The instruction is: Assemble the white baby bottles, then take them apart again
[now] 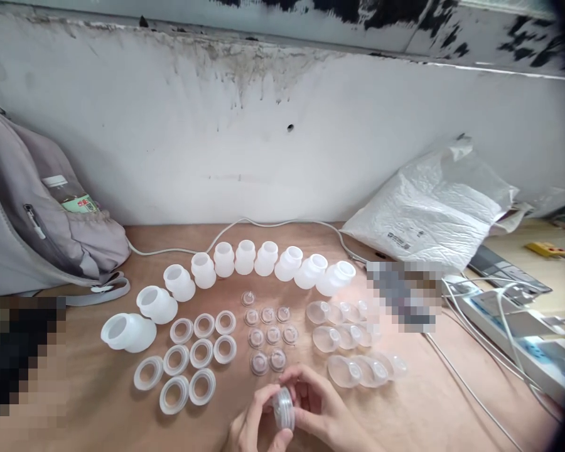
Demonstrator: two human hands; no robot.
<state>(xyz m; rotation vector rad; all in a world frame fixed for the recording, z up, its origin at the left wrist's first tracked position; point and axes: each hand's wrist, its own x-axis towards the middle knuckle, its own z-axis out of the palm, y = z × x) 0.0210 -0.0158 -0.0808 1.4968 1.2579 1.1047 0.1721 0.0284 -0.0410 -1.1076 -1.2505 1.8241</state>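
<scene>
Close to the table's front edge, my left hand [252,424] grips a translucent screw ring [284,408] between thumb and fingers, tilted on its side. My right hand [322,405] closes on the same ring from the right, its thumb and curled fingers against it. What sits inside the ring is partly hidden by the fingers. Just beyond my hands lie several clear silicone nipples [273,335] in rough rows. Several loose screw rings [201,353] lie to the left. On the right, several clear domed caps [344,371] lie in three rows.
An arc of several white translucent bottles [245,257] stands behind the parts. A grey backpack [75,232] is at the left, a white plastic bag [433,201] at the back right. A power strip [513,333] with cables lies at the right. The wall [245,138] bounds the table.
</scene>
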